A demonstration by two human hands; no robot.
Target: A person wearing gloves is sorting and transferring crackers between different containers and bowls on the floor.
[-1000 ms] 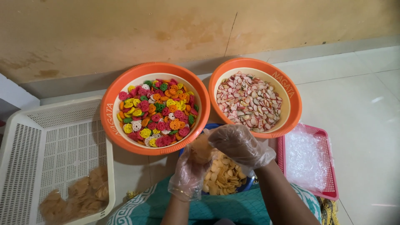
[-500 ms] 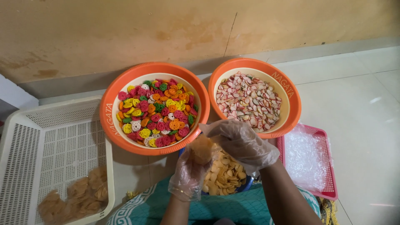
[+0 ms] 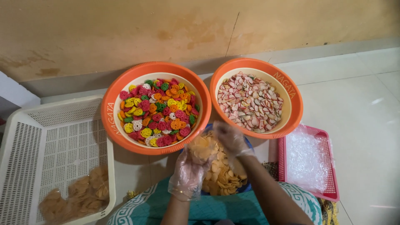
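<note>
Right hand [image 3: 230, 137] has dropped from the bag top into the blue bowl [image 3: 248, 143] of pale crackers [image 3: 223, 175], fingers curled (contents unclear). Left hand [image 3: 188, 173], gloved, is closed around a small clear bag of crackers [image 3: 201, 148] above the bowl, near the orange bowl [image 3: 109, 121].

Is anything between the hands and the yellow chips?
Only thin clear gloves. The left hand holds a small bag of chips, and the right hand reaches into the bowl of yellow chips. Nothing else blocks them.
</note>
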